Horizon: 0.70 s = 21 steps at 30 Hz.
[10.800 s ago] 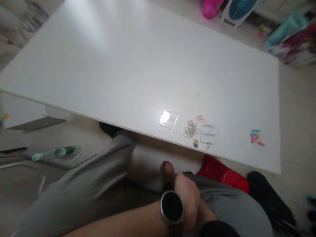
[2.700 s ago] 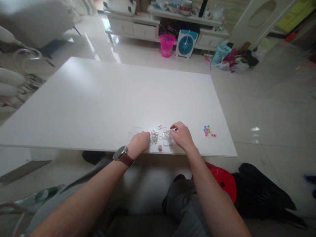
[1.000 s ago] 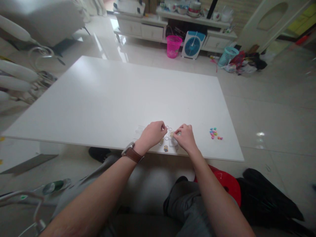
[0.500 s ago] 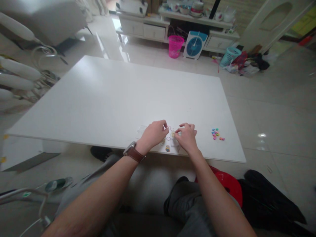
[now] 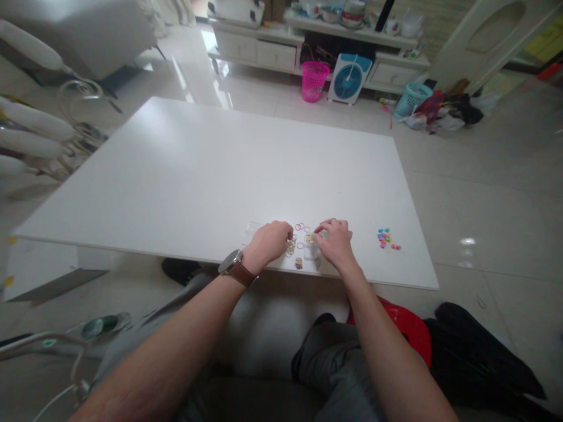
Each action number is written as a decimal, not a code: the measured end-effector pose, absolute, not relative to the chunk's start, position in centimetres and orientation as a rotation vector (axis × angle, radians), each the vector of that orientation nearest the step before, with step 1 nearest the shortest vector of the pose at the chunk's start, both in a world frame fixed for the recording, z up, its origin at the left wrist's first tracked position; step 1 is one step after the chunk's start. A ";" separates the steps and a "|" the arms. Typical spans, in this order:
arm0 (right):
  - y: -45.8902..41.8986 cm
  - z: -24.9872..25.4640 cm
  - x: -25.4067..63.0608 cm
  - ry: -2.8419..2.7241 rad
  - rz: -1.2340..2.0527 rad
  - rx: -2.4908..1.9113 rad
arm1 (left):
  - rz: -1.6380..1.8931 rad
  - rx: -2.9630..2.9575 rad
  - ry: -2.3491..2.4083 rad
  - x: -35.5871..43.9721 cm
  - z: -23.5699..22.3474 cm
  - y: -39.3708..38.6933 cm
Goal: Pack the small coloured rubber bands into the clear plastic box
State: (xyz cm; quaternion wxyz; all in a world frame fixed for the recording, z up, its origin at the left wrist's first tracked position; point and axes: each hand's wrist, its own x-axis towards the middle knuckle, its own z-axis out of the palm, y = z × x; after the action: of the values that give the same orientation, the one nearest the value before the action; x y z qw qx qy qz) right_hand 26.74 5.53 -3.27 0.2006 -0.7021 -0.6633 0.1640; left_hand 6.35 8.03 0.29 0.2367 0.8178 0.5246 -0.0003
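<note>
My left hand [image 5: 269, 242], with a brown-strapped watch [image 5: 235, 266] on its wrist, is closed over a small pile of yellowish rings [image 5: 290, 248]. Its fingertips are bent down, and whatever they pinch is hidden. A small clear plastic box [image 5: 311, 252] stands to the right, with some yellowish rings at its far end. My right hand [image 5: 336, 241] is at the box's right side, thumb and index finger slightly apart. Between the hands lie a few reddish rings [image 5: 299, 227] and a small cartoon figure piece [image 5: 298, 264].
A clear lid-like piece [image 5: 252, 230] lies left of my left hand. Several colourful small pieces [image 5: 384, 237] are scattered toward the right end of the white table [image 5: 246, 158]. A red stool [image 5: 402, 325] is below the near edge.
My left hand has moved slightly left and nearer, from the reddish rings to the yellowish pile. My right hand's thumb and index finger have parted and drawn slightly right from the box.
</note>
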 end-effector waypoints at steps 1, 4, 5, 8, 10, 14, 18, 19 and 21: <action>5.5 -3.2 26.7 -1.855 0.461 -1.961 | -0.001 2.257 1.410 6.2 0.1 8.0; 5.5 -3.1 26.8 -1.857 0.466 -1.961 | 0.001 2.298 1.327 6.0 -0.5 7.6; 5.5 -3.1 26.8 -1.856 0.467 -1.960 | -0.005 2.310 1.311 6.0 -0.6 7.4; 5.5 -3.0 26.8 -1.851 0.466 -1.952 | -0.028 2.335 1.279 6.3 -0.7 7.0; 5.6 -3.0 26.7 -1.849 0.470 -1.949 | -0.035 2.349 1.264 6.6 -0.8 6.7; 5.6 -3.0 26.7 -1.852 0.477 -1.945 | -0.064 2.373 1.259 6.9 -1.1 6.5; 5.6 -3.1 26.8 -1.856 0.470 -1.941 | -0.094 2.402 1.289 7.1 -1.4 6.4; 5.5 -3.1 26.8 -1.856 0.473 -1.939 | -0.097 2.405 1.299 7.1 -1.4 6.4; 5.5 -3.1 26.8 -1.855 0.477 -1.936 | -0.096 2.406 1.317 7.1 -1.5 6.3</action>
State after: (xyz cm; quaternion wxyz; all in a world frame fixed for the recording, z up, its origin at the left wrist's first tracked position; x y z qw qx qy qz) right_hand 26.77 5.54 -3.07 0.2076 -0.6954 -0.6664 0.1712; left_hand 7.14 6.30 -1.48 0.1972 0.8595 0.4703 -0.0342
